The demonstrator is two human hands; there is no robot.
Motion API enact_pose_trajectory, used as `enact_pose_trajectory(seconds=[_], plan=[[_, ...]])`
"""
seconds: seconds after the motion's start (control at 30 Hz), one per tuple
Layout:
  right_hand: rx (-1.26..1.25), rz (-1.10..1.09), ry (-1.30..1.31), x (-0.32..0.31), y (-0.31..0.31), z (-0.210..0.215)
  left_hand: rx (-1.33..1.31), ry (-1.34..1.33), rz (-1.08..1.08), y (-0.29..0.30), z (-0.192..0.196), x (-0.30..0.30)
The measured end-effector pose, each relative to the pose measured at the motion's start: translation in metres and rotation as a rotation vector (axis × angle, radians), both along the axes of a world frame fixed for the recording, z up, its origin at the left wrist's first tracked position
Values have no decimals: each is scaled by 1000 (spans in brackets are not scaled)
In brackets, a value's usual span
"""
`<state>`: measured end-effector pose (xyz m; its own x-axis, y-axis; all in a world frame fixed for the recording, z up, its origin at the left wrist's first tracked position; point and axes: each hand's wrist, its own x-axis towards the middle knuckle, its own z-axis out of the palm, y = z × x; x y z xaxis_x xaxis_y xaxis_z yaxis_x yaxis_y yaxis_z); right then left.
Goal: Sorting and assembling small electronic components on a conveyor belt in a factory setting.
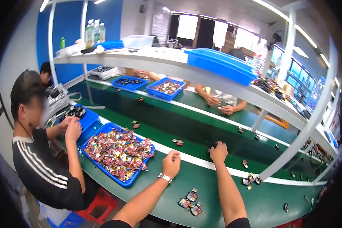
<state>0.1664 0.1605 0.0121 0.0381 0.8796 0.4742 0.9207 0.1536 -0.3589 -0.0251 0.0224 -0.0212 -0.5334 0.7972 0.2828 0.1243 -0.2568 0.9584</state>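
My left hand [171,164], a watch on its wrist, is closed in a fist above the near edge of the green conveyor belt [155,117]; whatever it holds is hidden. Over the belt, my right hand [219,152] reaches down with curled fingers. A dark speck shows beside its thumb, but its fingertips are hidden. Small dark, red and yellow parts [192,197] lie grouped on the green table [155,199] between my forearms. More such parts [250,179] sit right of my right hand, and another small cluster [177,142] rides on the belt ahead of my left hand.
Left of my hands, a blue tray [127,182] is heaped with small parts. A co-worker [45,159] sits beyond it by another blue bin [89,119]. Across the belt are another person's hands [220,106] and a parts tray [167,97]. A white shelf [159,60] with posts spans overhead.
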Motion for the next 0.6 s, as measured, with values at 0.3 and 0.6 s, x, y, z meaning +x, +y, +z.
enact_pose_trajectory(seconds=[0.3, 0.6], plan=[[-57, 248, 125, -137, -27, -11, 52, -6, 20, -1, 16, 0], [-302, 779, 563, -15, -65, 20, 17, -82, -43, -1, 0, -7]])
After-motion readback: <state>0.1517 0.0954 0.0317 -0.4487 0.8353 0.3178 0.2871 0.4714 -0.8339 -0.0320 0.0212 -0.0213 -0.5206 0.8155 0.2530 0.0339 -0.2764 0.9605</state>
